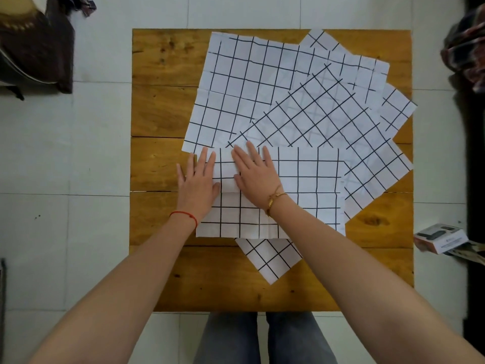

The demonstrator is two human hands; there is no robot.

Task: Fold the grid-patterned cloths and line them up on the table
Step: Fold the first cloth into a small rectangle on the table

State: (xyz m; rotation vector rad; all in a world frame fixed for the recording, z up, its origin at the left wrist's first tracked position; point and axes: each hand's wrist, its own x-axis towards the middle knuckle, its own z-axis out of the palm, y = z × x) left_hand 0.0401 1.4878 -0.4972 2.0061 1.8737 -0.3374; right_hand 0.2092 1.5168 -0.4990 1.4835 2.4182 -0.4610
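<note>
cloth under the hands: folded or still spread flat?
Folded, it seems: the near cloth is a neat rectangle, smaller than the spread cloths behind it. Both hands, left and right, press flat on it.

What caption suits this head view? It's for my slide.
Both hands, left and right, press flat on a folded grid cloth atop a wooden table.

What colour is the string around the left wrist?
Red; the string shows clearly in the head view, just behind the left hand.

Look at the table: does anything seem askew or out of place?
Yes. The unfolded cloths lie fanned at different angles instead of lined up, one corner pokes past the table's right edge, and another cloth juts out crooked beneath the folded cloth under both hands.
</note>
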